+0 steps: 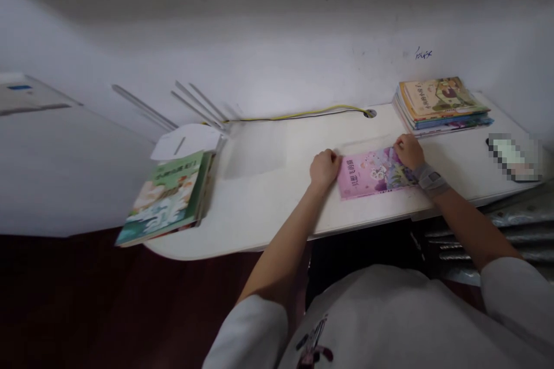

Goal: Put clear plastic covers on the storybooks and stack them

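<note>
A pink picture book with a cartoon cover lies flat on the white table in front of me. At its left edge is my left hand, fingers curled closed against the book. My right hand closes on the upper right part of the same book, covering that corner. On the right wrist sits a grey band with a dark face. Just behind the right hand is a stack of picture books, the top one with a beige cover.
Left on the white table, green-covered books overhang the rounded front edge, beside a white router with upright antennas. A yellow cable runs along the wall to a round hole. A blurred-out phone lies at the far right.
</note>
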A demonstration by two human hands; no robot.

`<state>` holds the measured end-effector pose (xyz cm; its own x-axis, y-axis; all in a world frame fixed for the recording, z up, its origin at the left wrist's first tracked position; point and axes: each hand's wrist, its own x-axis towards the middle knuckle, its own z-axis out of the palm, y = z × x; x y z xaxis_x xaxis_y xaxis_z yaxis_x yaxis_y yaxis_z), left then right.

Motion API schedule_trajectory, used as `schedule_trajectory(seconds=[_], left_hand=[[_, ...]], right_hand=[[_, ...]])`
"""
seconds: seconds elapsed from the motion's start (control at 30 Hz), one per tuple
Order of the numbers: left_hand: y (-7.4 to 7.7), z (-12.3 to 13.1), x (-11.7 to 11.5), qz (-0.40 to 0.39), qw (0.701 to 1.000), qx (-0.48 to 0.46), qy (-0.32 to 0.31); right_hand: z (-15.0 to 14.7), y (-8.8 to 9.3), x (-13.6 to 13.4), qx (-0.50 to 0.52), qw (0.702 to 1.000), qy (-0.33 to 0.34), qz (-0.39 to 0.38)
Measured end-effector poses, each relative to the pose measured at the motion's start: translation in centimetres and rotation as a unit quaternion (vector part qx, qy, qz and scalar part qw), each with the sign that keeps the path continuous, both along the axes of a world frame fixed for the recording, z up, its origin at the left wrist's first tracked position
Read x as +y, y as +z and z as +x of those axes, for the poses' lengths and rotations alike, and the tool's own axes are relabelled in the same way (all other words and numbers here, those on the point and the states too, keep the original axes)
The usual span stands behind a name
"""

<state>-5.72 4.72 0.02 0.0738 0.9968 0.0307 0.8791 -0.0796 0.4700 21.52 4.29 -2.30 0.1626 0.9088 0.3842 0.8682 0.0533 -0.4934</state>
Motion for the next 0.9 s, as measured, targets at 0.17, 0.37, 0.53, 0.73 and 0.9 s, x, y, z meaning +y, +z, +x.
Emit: schedule_trajectory(seconds=[0.17,0.37,0.53,0.73,0.9], left_hand=[[0.2,-0.2,-0.3,-0.019,1.0,-0.02,0.011],[0.5,0.1,0.0,-0.03,0.998,0.04,0.025],[2.1,0.2,-1.8,0.053,0.998,0.045,0.005],[1.6,0.3,-6.7,0.147,0.976,-0.126,-0.096],[0.3,-1.7,-7.1,0.019,0.893,-0.449,0.033]], right_hand=[[0.3,0.0,-0.7,0.014,0.999,-0.01,-0.038],[-0.5,0.5,-0.3,-0.066,0.994,-0.008,-0.089],[-1.4,0.5,-0.5,0.024,0.999,0.002,-0.045],[-0.5,2.2,-2.1,0.246,0.964,0.101,0.024],[1.1,4.5,-4.3,0.374,0.9,0.21,-0.077]])
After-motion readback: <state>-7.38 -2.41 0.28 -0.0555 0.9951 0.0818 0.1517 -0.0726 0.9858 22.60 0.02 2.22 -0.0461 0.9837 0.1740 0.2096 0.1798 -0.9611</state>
